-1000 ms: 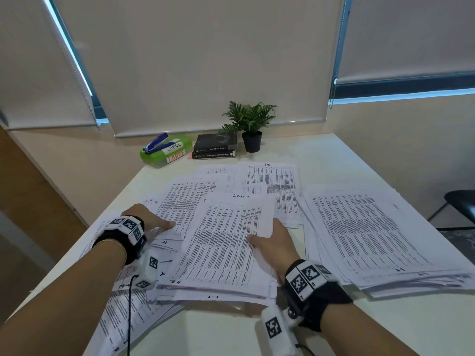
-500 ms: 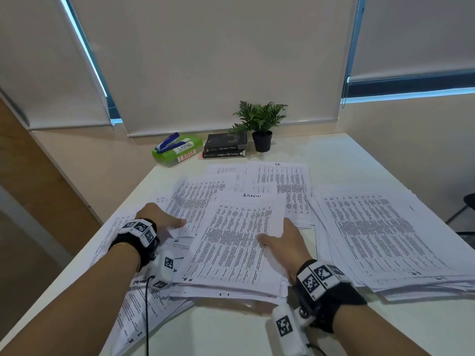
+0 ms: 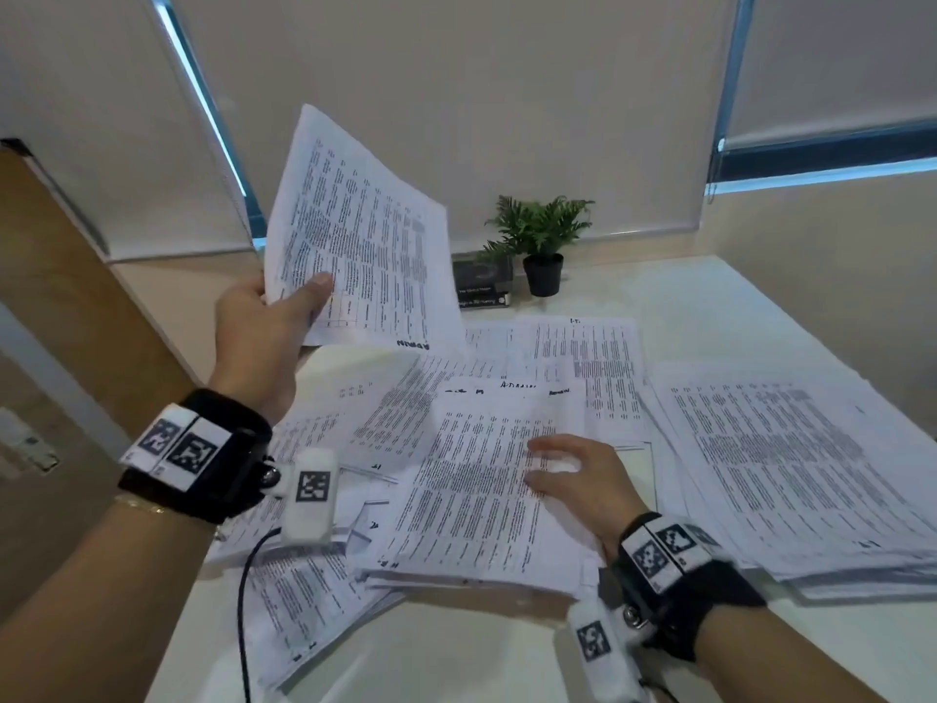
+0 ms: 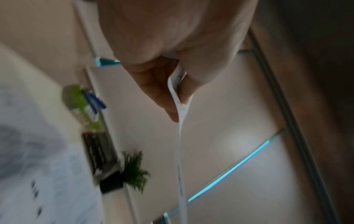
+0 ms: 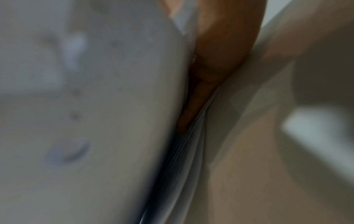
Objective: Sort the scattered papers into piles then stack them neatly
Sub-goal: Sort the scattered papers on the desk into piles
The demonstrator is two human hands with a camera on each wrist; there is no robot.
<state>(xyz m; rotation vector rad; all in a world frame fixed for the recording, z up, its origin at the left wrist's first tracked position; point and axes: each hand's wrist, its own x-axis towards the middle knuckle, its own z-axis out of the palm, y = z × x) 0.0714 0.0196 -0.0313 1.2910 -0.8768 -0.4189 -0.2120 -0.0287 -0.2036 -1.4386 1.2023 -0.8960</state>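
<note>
My left hand (image 3: 274, 317) pinches one printed sheet (image 3: 365, 246) by its lower left corner and holds it up, tilted, above the table's far left. In the left wrist view the sheet (image 4: 180, 151) shows edge-on between thumb and fingers (image 4: 159, 91). My right hand (image 3: 578, 479) holds the right edge of the middle pile (image 3: 471, 499), thumb on top. The right wrist view shows a finger (image 5: 206, 84) tucked in between sheets of the pile (image 5: 95, 106). A bigger pile (image 3: 791, 459) lies to the right. Loose papers (image 3: 304, 611) spread at the left, and more (image 3: 583, 357) lie beyond.
A small potted plant (image 3: 542, 246) and two dark books (image 3: 481, 286) stand at the table's back edge by the wall. A green box with a blue stapler (image 4: 80, 104) sits further left there. The white table (image 3: 456, 652) shows bare near me.
My left hand has taken one sheet from the left papers and raised it high. The right hand has stayed on the middle pile. The head camera has moved closer.
</note>
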